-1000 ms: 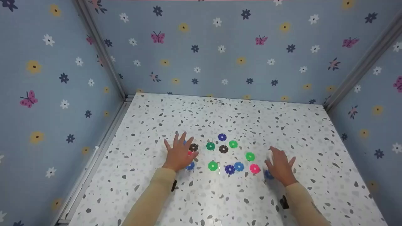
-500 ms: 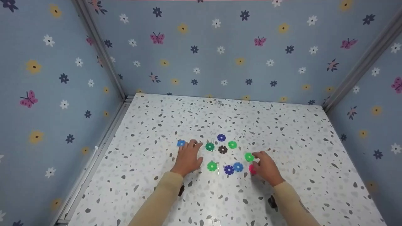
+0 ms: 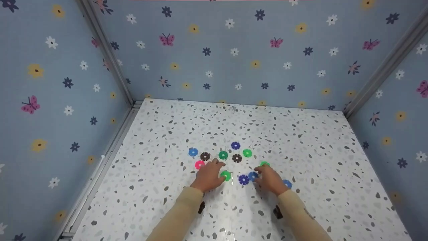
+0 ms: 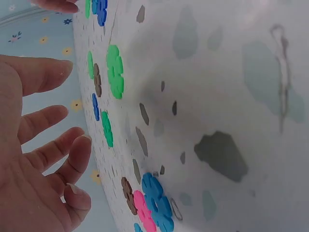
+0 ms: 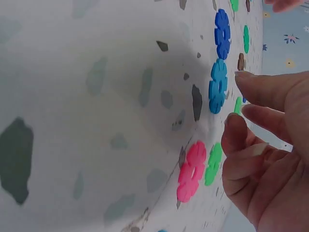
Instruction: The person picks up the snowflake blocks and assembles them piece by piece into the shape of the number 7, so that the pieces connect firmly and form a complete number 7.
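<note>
Several flower-shaped plastic discs lie flat on the speckled table. In the head view, my left hand hovers over the left group, its thumb near a light green disc. A pink disc and a brown disc lie just beyond it. The fingers are loosely bent and hold nothing, as the left wrist view shows. My right hand hovers beside a light blue disc, which touches a dark blue disc. Its fingers are loosely bent and grip nothing. A second pink disc below it is hidden in the head view.
Farther back lie a dark green disc, another brown disc and another dark blue disc. A blue disc sits right of the right wrist. Flower-patterned walls enclose the table. A thin wire loop lies near the discs.
My left hand has moved right, uncovering the pink and brown discs at left. The right hand has moved left from the far-right blue disc toward the light blue one. The discs stay in place.
</note>
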`<state>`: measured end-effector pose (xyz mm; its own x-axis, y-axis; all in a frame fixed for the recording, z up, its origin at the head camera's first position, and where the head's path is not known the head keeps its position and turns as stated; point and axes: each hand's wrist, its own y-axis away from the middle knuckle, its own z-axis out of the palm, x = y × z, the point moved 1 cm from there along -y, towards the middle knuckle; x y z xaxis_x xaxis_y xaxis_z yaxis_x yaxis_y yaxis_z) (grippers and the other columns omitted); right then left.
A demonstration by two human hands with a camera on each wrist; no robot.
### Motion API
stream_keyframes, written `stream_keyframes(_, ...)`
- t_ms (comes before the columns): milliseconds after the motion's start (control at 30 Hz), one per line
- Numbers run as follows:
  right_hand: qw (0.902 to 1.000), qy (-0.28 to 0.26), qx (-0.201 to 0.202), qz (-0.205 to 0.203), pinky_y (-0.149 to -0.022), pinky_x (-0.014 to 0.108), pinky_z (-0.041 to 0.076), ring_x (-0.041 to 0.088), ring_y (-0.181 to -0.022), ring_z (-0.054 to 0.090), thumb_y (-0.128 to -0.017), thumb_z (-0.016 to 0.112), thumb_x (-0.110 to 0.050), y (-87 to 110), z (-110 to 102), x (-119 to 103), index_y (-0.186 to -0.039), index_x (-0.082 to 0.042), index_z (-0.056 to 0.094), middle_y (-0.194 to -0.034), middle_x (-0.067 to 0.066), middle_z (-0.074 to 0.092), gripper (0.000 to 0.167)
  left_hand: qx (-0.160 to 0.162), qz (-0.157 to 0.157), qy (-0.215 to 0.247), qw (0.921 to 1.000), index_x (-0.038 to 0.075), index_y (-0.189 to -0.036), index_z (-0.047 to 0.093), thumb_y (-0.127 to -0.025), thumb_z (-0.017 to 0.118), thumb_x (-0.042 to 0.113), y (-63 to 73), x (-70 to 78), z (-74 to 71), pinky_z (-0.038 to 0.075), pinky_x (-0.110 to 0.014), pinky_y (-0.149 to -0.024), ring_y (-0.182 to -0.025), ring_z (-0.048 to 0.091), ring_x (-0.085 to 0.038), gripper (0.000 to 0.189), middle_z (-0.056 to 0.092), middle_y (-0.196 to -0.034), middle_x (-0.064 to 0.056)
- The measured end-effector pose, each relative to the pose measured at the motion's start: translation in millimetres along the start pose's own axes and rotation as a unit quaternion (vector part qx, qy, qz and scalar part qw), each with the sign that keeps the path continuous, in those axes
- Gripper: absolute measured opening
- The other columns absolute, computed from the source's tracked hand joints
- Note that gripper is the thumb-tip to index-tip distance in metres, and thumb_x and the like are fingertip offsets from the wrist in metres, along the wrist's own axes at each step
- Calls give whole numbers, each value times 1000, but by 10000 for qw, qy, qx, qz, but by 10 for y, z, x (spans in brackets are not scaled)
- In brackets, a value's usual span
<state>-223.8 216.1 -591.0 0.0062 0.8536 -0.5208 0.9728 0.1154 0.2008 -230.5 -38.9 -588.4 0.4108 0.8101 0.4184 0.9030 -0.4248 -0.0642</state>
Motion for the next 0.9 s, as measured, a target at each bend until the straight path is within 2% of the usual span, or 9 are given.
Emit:
stream_keyframes(167, 9988, -92, -252, 412, -98, 48, 46, 33, -113, 58, -87, 74, -9, -19, 76, -39, -129, -2, 62, -118, 14, 56, 44, -212, -82, 35, 9997, 8, -129, 63, -92, 70, 29, -16, 54, 81, 51, -46, -86, -101, 61, -29, 43, 60, -119, -13)
stream_keyframes(300, 9976, -99, -299, 617, -99, 49, 46, 34, -115, 57, -88, 74, -10, -27, 107, -47, -130, -4, 61, -123, 17, 54, 45, -287, -223, 28, 9993, 7, -127, 64, -91, 71, 29, -32, 80, 151, 50, -49, -88, -101, 61, -32, 43, 59, -121, -16)
stream_keyframes(367, 9975, -129, -270, 648, -98, 49, 46, 34, -113, 58, -87, 74, -10, -24, 126, -33, -128, -4, 62, -122, 17, 54, 42, -292, -310, 9, 9991, 7, -127, 65, -90, 71, 30, -26, 94, 191, 50, -50, -89, -102, 62, -33, 43, 59, -123, -17)
stream_keyframes(600, 9964, -336, -263, 729, -95, 47, 48, 28, -104, 59, -85, 75, -8, 39, 208, 55, -117, -5, 64, -112, 10, 54, 34, -434, -383, -248, 9980, 9, -122, 67, -92, 69, 34, 39, 125, 339, 52, -45, -81, -86, 60, -26, 39, 60, -108, -11)
stream_keyframes(700, 9968, -404, -87, 682, -93, 46, 49, 26, -101, 59, -83, 77, -7, 38, 191, 64, -114, -7, 63, -107, 8, 55, 34, -356, -397, -274, 9982, 9, -122, 67, -93, 68, 35, 27, 133, 344, 52, -45, -82, -86, 61, -26, 39, 60, -108, -12)
stream_keyframes(833, 9969, -507, 77, 604, -89, 45, 49, 25, -96, 60, -82, 78, -6, 21, 155, 61, -110, -9, 62, -100, 6, 59, 33, -197, -503, -132, 9985, 8, -124, 66, -93, 67, 35, -6, 142, 321, 51, -48, -86, -93, 62, -30, 41, 60, -116, -15)
stream_keyframes(900, 9971, -514, 128, 549, -87, 44, 50, 24, -94, 60, -81, 77, -5, 12, 157, 66, -109, -9, 61, -98, 5, 60, 32, -70, -502, -185, 9985, 7, -121, 67, -93, 68, 34, -11, 136, 322, 52, -47, -81, -88, 62, -30, 39, 60, -113, -16)
